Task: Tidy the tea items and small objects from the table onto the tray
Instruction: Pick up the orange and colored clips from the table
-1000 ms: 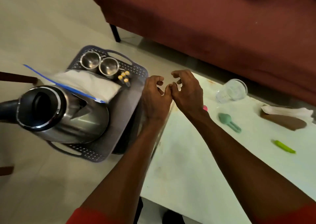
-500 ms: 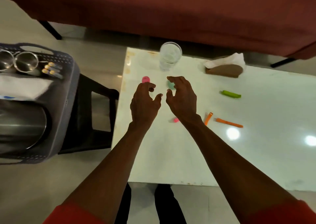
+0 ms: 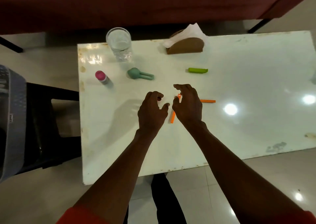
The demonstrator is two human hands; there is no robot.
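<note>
Both hands, the left hand (image 3: 152,110) and right hand (image 3: 187,104), hovered empty with fingers loosely curled over the orange clips (image 3: 173,116) near the glass (image 3: 119,44); picking those clips up appeared next, the tray (image 3: 12,104) waiting well left.

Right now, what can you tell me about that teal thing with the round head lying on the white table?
The teal plastic-looking tool has a round, ball-like head on its left end and a slim looped handle with a slot through it, pointing right. It lies flat on the glossy white table, toward the far side, just in front of the clear drinking glass and right of the small pink-capped bottle. Nothing touches it but the table; neither hand is near.
</note>
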